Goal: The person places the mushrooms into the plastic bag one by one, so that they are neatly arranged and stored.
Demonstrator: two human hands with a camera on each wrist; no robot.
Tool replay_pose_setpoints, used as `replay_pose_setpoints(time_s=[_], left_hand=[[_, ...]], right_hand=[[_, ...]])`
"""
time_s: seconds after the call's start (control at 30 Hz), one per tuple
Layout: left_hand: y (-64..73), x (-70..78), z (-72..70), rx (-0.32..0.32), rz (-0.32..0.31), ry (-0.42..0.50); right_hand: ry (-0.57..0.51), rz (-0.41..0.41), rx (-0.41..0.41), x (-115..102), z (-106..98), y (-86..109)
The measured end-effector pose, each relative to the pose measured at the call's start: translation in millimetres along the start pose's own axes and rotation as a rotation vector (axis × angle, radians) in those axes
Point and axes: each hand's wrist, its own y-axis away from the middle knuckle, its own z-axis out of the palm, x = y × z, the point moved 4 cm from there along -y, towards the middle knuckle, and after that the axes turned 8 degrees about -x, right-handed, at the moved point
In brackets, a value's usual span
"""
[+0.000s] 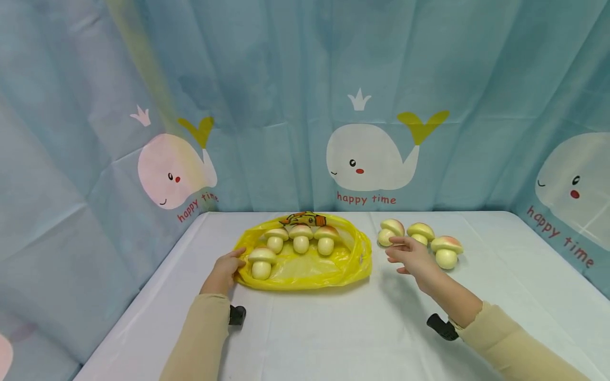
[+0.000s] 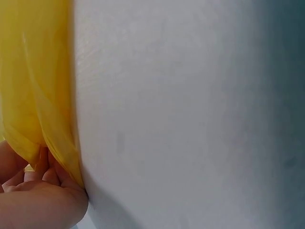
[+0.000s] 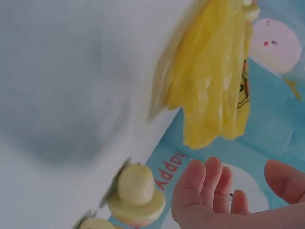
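Observation:
A yellow plastic bag (image 1: 305, 270) lies spread on the table, with several toy mushrooms (image 1: 301, 241) on it, pale-stemmed with cream and reddish caps. My left hand (image 1: 226, 271) pinches the bag's left edge; in the left wrist view the bag's folded film (image 2: 52, 129) runs between thumb and fingers. Right of the bag, my right hand (image 1: 413, 260) hovers over the table with fingers parted and nothing in its grasp. Just behind it stand three more mushrooms (image 1: 447, 253), one of them partly covered by the hand. The right wrist view shows a mushroom (image 3: 136, 183) beside the fingers.
A white cloth covers the table (image 1: 324, 333). Behind it hangs a blue curtain (image 1: 276, 132) printed with whales and lettering. Each forearm carries a black strap-on device (image 1: 442, 327) near the beige sleeve.

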Motion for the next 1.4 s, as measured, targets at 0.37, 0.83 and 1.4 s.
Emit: replay_pose_setpoints(time_s=[0.37, 0.83, 1.4], left_hand=[[3.7, 1.7, 2.2, -0.008, 0.002, 0.005], [3.3, 1.4, 4.9, 0.007, -0.006, 0.01], [-1.9, -1.8, 0.6, 0.0, 0.02, -0.008]], right_hand=[[0.02, -0.044, 0.107, 9.7, -25.9, 4.5], [0.105, -0.068, 0.246, 19.3, -62.6, 2.5], [0.169, -0.086, 0.239, 35.1, -101.0, -2.2]])
